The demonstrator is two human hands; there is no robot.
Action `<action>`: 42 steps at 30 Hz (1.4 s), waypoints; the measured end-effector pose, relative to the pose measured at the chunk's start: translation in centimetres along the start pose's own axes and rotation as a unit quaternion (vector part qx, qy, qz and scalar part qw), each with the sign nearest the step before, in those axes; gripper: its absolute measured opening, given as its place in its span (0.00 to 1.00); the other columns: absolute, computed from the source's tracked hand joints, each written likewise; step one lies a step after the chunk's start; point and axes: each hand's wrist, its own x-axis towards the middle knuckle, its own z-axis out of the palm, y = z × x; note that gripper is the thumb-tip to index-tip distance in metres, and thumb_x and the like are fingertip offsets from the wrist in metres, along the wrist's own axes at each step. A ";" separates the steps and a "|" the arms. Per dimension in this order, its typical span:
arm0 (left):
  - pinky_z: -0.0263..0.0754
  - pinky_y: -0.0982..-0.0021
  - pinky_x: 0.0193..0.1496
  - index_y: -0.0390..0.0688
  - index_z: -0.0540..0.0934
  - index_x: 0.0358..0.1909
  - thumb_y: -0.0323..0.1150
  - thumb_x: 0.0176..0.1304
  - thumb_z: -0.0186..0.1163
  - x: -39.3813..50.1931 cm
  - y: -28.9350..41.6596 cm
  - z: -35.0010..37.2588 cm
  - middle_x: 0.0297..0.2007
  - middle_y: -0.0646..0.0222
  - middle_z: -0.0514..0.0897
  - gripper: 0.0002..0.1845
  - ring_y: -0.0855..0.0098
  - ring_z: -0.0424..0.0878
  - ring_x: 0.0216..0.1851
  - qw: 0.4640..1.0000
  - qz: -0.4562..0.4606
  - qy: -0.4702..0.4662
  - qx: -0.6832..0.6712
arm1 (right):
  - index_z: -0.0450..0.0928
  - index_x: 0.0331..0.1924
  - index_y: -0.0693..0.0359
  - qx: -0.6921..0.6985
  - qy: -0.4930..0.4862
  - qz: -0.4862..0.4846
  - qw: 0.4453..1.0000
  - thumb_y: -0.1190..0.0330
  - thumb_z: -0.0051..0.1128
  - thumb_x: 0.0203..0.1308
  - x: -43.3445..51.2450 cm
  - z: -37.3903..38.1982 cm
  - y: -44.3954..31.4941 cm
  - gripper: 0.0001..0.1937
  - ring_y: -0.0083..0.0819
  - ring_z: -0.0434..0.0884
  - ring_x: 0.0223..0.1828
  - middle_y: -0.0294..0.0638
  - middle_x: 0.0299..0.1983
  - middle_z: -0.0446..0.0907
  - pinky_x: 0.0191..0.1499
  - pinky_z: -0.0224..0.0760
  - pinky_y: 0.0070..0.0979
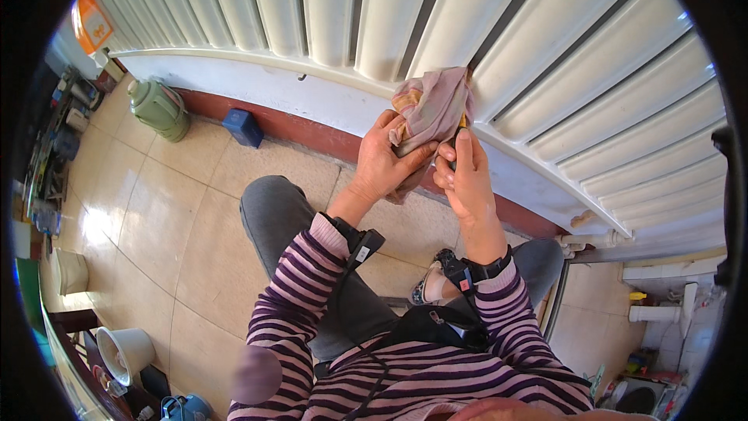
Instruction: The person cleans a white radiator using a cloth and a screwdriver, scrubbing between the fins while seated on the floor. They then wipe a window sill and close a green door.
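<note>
A crumpled cloth (435, 99), greyish pink with yellow and orange patches, is pressed against the lower rail of a cream panel radiator (327, 11). My left hand (383, 158) grips the cloth from its left side, thumb pointing right. Close beside it, my right hand (464, 169) holds a slim tool with a dark handle (455, 149) and a yellow part near the cloth's right edge. The tool's tip is hidden by the cloth, so its kind cannot be told.
A green thermos flask (159, 110) and a blue box (243, 127) stand on the tiled floor by the wall. Pipes (596, 240) leave the radiator at right. A white bucket (125, 354) stands lower left. My bent knees are below my hands.
</note>
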 end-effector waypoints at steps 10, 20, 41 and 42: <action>0.80 0.60 0.46 0.39 0.85 0.50 0.35 0.55 0.72 -0.9 -0.2 -0.2 0.44 0.55 0.83 0.20 0.52 0.85 0.42 0.999 -0.026 -0.024 0.040 | 0.68 0.42 0.55 0.052 0.010 0.119 0.991 0.52 0.46 0.79 -0.7 -0.3 -0.1 0.15 0.14 0.59 0.18 0.28 0.28 0.66 0.19 0.48 0.15; 0.76 0.58 0.46 0.38 0.83 0.35 0.39 0.54 0.73 0.1 0.0 -0.9 0.34 0.55 0.81 0.15 0.53 0.80 0.42 0.999 0.036 0.026 -0.012 | 0.72 0.49 0.60 0.078 -0.041 0.013 0.996 0.59 0.44 0.80 -0.9 0.4 -4.5 0.12 0.13 0.59 0.18 0.28 0.27 0.64 0.15 0.48 0.11; 0.77 0.55 0.48 0.38 0.82 0.48 0.38 0.48 0.72 -1.4 -1.5 -0.4 0.43 0.50 0.81 0.25 0.46 0.81 0.44 0.997 -0.049 -0.032 0.058 | 0.70 0.46 0.55 0.035 -0.003 0.099 0.994 0.52 0.44 0.80 -2.4 -3.4 2.0 0.15 0.12 0.54 0.14 0.28 0.26 0.63 0.13 0.42 0.14; 0.77 0.56 0.47 0.37 0.82 0.46 0.38 0.48 0.72 -1.4 -1.5 -0.4 0.42 0.50 0.80 0.24 0.46 0.80 0.43 0.997 -0.041 -0.025 0.058 | 0.70 0.46 0.55 0.037 -0.010 0.101 0.994 0.52 0.44 0.80 -2.0 -2.9 1.6 0.15 0.12 0.54 0.14 0.28 0.26 0.63 0.13 0.42 0.14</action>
